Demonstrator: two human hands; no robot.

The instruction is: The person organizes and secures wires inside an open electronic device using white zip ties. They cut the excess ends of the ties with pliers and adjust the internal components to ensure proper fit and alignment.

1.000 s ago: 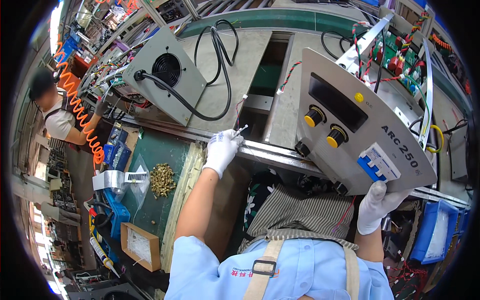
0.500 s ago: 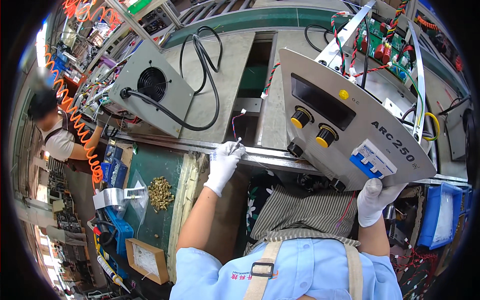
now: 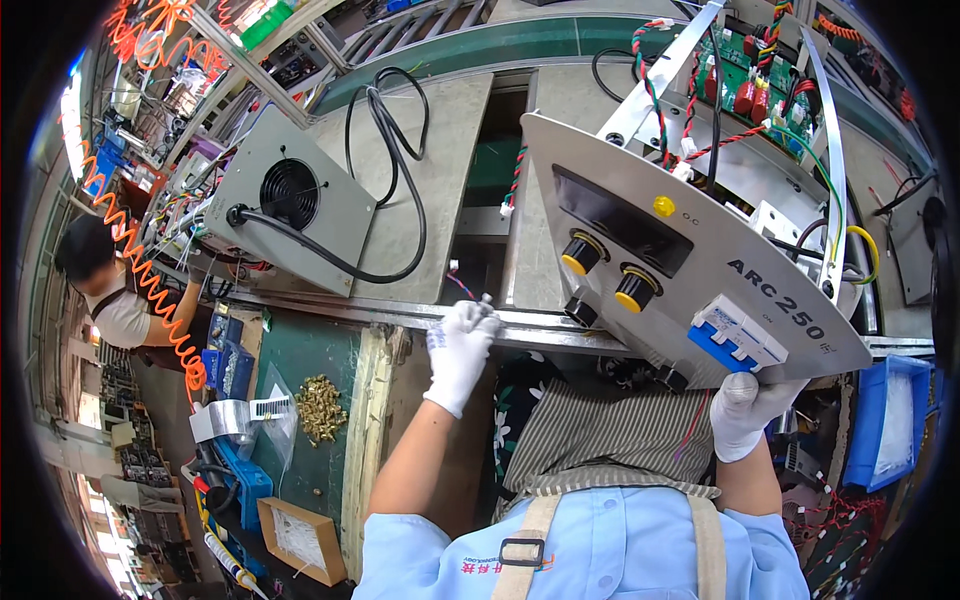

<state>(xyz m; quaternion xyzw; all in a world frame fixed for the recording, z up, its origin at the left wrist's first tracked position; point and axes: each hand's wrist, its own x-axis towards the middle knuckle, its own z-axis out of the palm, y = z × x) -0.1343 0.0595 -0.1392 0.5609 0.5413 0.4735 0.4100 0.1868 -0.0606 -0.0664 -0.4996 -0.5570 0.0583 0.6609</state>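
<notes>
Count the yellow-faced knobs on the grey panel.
2: the upper-left knob and the lower-right knob, both below the dark display. None looks hidden on the panel.

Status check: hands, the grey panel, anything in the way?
Right hand holding grey panel by lower edge. Left hand by metal rail, grip unclear. Panel tilted, blue-and-white switch on its face. Black cable beyond left hand, clear of it.

A bright strip of light [image 3: 71, 125] glows at the far left — metal posts [image 3: 250, 69] and rollers [image 3: 411, 36] show beyond the grey benchtop [image 3: 445, 130].
</notes>
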